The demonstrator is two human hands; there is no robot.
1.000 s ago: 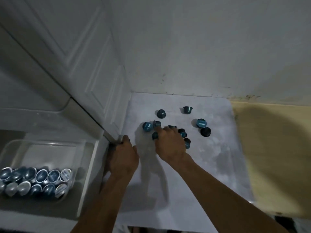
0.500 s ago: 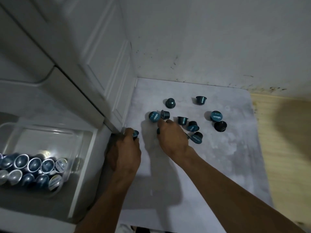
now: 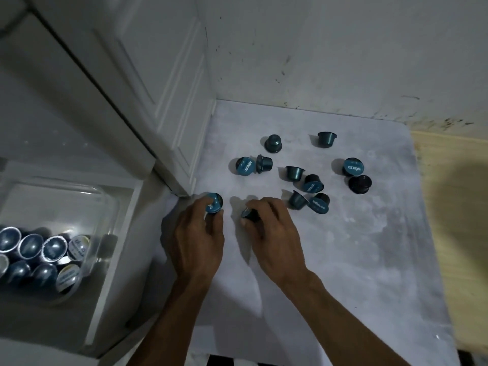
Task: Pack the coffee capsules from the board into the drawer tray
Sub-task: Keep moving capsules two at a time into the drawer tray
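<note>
Grey marbled board fills the floor corner between the wall and the white cabinet door, so I have a flat spot where the capsules stay reachable. Open drawer sits at left, low, with the clear plastic tray inside. Its near end is already lined with blue capsules, foil up, packed tight to save room.

My left hand is nearest the drawer, fingers curled round one teal capsule, printed foil facing up, likely staged for the drop. My right hand pinches a second capsule lying tipped against the board, just lifting I think.

Ten or so loose capsules remain scattered beyond my fingers, some upright, some on their sides. One dark capsule sits furthest right. Roughly half done, I'd judge.
</note>
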